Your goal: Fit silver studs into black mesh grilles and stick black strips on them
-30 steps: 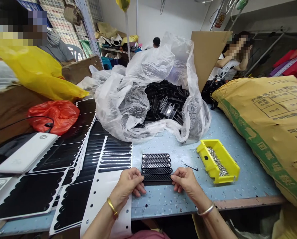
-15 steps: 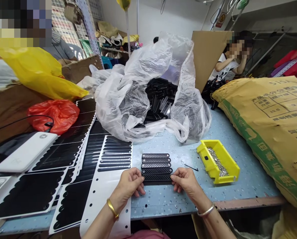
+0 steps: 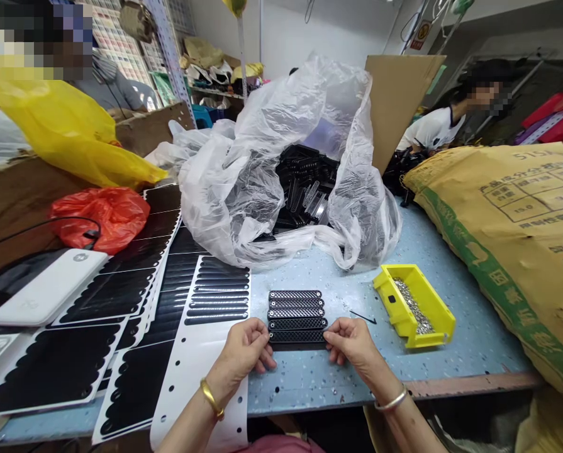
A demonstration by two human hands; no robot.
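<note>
Several black perforated plastic strips [image 3: 296, 312] lie side by side in a short stack of rows on the blue table, small round metal pieces showing at some of their ends. The nearest black strip [image 3: 297, 338] is between my two hands. My left hand [image 3: 250, 346] is closed, thumb and fingertips at that strip's left end, where a hole shows. At the right end, my right hand [image 3: 350, 343] pinches it with thumb and forefinger, other fingers curled below. To the right lies a thin black hex key [image 3: 362, 317].
A yellow bin [image 3: 416, 308] of small metal parts stands at right, beside a large printed sack [image 3: 507, 233]. Behind, a clear plastic bag [image 3: 272, 132] holds many black strips. Sheets of black stickers [image 3: 50, 365] and a white power bank [image 3: 48, 286] cover the left. Two people sit beyond.
My left thumb has drawn slightly left, uncovering the near strip's left end. My right hand stays put. The person at the back right has turned and lowered their hands.
</note>
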